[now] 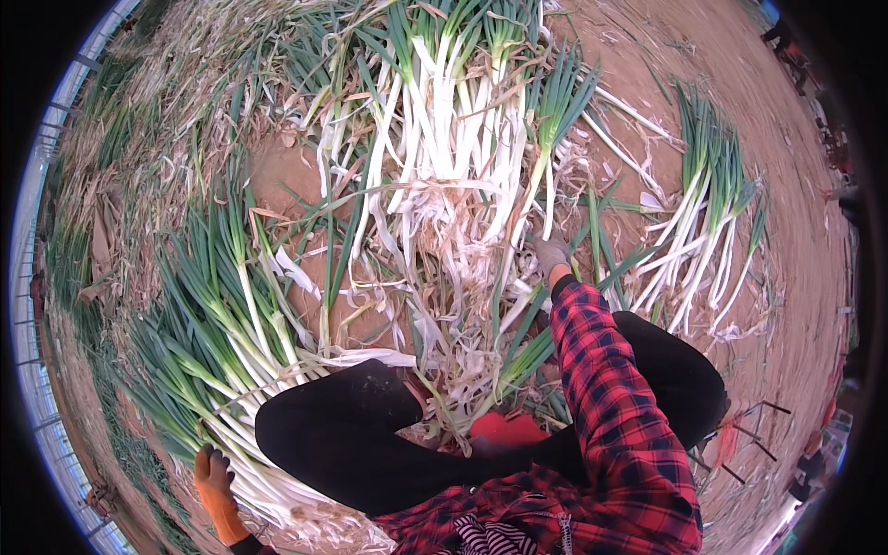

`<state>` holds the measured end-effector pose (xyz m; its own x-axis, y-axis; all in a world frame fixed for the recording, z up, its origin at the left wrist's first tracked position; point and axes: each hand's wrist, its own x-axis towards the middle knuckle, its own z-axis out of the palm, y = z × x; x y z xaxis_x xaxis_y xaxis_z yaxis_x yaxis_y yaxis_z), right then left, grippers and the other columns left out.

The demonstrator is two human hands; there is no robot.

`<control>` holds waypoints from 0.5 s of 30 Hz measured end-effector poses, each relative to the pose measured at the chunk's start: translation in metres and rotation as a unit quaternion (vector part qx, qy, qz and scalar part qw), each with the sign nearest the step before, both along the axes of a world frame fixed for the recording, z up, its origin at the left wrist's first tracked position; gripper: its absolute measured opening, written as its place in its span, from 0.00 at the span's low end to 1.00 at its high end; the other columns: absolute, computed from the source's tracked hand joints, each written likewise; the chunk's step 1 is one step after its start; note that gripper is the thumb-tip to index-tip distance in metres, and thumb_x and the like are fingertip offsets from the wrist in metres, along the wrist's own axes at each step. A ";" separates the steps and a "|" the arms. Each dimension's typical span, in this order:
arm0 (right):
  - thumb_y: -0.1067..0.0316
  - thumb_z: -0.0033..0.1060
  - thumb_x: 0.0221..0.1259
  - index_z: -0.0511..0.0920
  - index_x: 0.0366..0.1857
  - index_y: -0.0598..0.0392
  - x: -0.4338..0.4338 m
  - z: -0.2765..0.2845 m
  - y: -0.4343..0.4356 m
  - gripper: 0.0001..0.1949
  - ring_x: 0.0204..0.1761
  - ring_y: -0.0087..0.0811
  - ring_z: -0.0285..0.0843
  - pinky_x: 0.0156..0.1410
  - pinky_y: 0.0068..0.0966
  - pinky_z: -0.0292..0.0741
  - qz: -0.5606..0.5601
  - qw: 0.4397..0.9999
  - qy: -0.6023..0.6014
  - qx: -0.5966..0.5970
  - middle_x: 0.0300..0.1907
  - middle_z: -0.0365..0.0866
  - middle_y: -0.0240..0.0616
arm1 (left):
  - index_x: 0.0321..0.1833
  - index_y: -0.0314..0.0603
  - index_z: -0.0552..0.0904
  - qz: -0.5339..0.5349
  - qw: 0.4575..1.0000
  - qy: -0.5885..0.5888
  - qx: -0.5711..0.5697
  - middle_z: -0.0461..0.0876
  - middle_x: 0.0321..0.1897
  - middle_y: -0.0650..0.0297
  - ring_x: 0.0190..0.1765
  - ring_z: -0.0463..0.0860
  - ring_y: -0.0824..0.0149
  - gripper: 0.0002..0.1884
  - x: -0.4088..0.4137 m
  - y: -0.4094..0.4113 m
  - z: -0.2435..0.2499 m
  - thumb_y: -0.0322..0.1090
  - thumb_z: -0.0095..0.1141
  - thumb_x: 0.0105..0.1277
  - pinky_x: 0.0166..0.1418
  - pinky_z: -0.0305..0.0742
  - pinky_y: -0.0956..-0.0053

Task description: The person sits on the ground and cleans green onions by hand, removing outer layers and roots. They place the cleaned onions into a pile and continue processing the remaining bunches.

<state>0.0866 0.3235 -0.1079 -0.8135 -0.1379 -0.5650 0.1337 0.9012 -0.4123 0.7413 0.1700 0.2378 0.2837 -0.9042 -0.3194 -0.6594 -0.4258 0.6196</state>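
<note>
Below a heap of long green onions (444, 118), my right hand (553, 255), in a grey glove, grips the lower white end of a green onion (544, 173); its leaves point away from me. My fingertips there are partly hidden. At lower left my left hand (214, 479), in an orange glove with dark fingertips, hovers beside a large pile of onions (229, 388), fingers slightly bent and apart with nothing visible in them. Peeled skins and root scraps (451, 333) lie between my legs.
A smaller bunch of onions (707, 208) lies on the soil to the right. Loose leaves and dry husks (159, 139) cover the ground at upper left. Beside my right knee stands a thin metal frame (746, 437). Something red (506, 430) sits between my legs.
</note>
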 end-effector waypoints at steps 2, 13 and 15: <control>0.51 0.60 0.61 0.74 0.59 0.62 -0.008 -0.003 0.001 0.28 0.55 0.47 0.79 0.59 0.38 0.73 -0.052 0.991 -0.027 -0.119 0.56 0.79 0.52 | 0.62 0.32 0.76 -0.190 0.976 -0.099 -0.025 0.83 0.49 0.58 0.49 0.81 0.67 0.21 -0.039 -0.030 -0.004 0.34 0.52 0.68 0.54 0.74 0.75; 0.50 0.55 0.66 0.79 0.48 0.56 0.091 0.102 0.046 0.19 0.41 0.42 0.80 0.51 0.36 0.73 0.038 0.959 0.047 -0.276 0.39 0.82 0.46 | 0.62 0.38 0.77 -0.609 0.774 0.140 -0.105 0.84 0.51 0.50 0.51 0.85 0.60 0.22 -0.416 0.021 -0.006 0.36 0.57 0.65 0.59 0.76 0.70; 0.47 0.53 0.66 0.76 0.45 0.56 0.138 0.175 0.040 0.20 0.42 0.55 0.81 0.52 0.49 0.73 0.076 0.977 0.080 -0.182 0.34 0.82 0.55 | 0.60 0.36 0.76 -0.558 0.805 0.199 -0.027 0.83 0.45 0.46 0.48 0.83 0.50 0.25 -0.437 0.032 -0.032 0.43 0.55 0.64 0.54 0.75 0.64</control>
